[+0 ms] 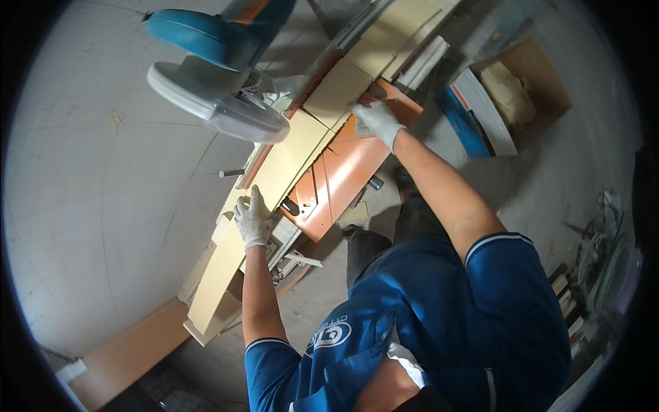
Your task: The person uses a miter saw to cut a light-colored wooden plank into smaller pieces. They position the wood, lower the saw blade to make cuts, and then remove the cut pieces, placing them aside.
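A long cream panel [292,152] lies along the orange bed [350,178] of a mitre saw. My left hand [251,221], in a pale work glove, grips this panel near its lower-left end, thumb and fingers apart on top. My right hand [377,122], gloved too, is closed at the near edge of an adjoining cream panel [338,93], above the orange bed; its fingertips touch that edge and their undersides are hidden. The teal saw head [199,34], with its white and clear blade guard [216,103], hangs raised beyond the panels.
More cream panels [395,34] extend to the upper right. Another cream strip [218,278] slopes down at the lower left, near a wooden board [127,353]. An open cardboard box [542,89] stands right, beside a blue-and-white box [473,117]. Cables and offcuts [594,254] lie far right.
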The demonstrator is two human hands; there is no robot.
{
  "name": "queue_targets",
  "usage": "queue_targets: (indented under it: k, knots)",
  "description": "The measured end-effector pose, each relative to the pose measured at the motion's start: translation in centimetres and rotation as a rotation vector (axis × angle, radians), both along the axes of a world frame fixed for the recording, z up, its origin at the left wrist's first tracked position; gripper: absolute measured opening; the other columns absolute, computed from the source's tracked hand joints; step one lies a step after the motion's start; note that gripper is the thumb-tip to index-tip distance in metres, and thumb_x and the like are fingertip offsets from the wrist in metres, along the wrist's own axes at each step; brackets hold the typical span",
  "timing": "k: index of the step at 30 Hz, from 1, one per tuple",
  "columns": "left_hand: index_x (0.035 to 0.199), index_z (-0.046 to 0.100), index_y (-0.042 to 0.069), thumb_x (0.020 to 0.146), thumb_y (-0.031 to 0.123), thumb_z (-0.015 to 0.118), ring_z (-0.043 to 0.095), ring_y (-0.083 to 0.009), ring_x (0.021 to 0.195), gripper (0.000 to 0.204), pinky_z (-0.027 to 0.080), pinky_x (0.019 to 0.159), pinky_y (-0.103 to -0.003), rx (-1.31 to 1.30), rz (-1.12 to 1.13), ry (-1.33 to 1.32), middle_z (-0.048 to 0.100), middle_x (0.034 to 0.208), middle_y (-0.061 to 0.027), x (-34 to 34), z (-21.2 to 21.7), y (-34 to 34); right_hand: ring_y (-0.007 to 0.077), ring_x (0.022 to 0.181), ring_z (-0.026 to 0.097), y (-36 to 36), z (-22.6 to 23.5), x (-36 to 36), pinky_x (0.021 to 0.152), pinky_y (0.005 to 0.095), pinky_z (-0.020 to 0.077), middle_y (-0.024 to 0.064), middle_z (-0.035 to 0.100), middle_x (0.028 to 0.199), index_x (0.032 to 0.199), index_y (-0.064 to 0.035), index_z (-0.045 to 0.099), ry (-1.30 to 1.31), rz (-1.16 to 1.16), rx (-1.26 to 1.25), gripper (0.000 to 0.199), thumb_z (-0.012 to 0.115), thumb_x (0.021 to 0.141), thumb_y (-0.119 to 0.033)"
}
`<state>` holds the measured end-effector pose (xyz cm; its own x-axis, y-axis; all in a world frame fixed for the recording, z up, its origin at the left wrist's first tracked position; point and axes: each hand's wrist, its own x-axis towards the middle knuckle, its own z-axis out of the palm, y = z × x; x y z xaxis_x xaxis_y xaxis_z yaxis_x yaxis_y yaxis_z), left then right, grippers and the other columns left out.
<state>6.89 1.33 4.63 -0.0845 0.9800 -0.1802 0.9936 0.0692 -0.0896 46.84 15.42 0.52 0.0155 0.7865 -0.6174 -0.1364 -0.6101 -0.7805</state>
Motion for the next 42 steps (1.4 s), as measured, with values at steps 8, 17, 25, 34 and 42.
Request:
queue_targets:
  k: [8,17,25,34,42]
  knots:
    - [0.156,0.035,0.038,0.056,0.007,0.092,0.041,-0.0379,0.131,0.12,0.039,0.108,-0.053,0.009,0.103,-0.042,0.04,0.144,-0.015,0.0,1.7,-2.8,0.0159,0.065,0.058,-0.5,1.3,-5.9,0.064,0.0335,0.0539,0.0045,0.065,0.085,0.107,0.0005,0.066,0.094,-0.253,-0.086,0.044,0.078,0.089,-0.038]
    - [0.155,0.035,0.04,0.057,0.008,0.09,0.042,-0.0373,0.131,0.117,0.044,0.103,-0.054,0.017,0.112,0.003,0.041,0.145,-0.0139,-3.7,1.5,-5.8,0.011,0.045,0.045,-3.2,2.7,-12.0,0.038,0.0271,0.0367,0.002,0.056,0.067,0.083,-0.0075,0.06,0.146,-0.457,-0.174,0.022,0.08,0.086,-0.017]
    - [0.151,0.039,0.042,0.061,0.017,0.091,0.046,-0.0349,0.129,0.107,0.046,0.101,-0.052,-0.048,0.097,-0.01,0.047,0.138,-0.0127,-3.1,2.3,-3.4,0.0043,0.058,0.05,-7.5,7.1,6.8,0.049,0.0206,0.0402,-0.0039,0.056,0.072,0.092,-0.0097,0.063,0.016,-0.325,0.364,0.018,0.078,0.086,-0.017]
    - [0.153,0.037,0.044,0.068,0.033,0.09,0.054,-0.0373,0.117,0.1,0.052,0.089,-0.051,-0.05,0.38,0.053,0.048,0.133,-0.0132,3.0,1.1,2.1,0.0132,0.096,0.064,2.7,12.3,38.0,0.081,0.0265,0.0508,0.0081,0.068,0.114,0.132,0.0011,0.057,-1.202,-0.22,0.502,0.053,0.075,0.094,-0.03]
    - [0.153,0.042,0.033,0.075,0.002,0.073,0.055,-0.0375,0.109,0.089,0.052,0.095,-0.046,0.0,0.407,-0.073,0.051,0.126,-0.0149,6.5,-0.1,5.9,0.0316,0.14,0.047,24.9,4.0,38.8,0.114,0.0361,0.0372,0.0235,0.049,0.15,0.147,0.0068,0.045,-1.044,0.189,0.543,0.076,0.063,0.097,-0.047]
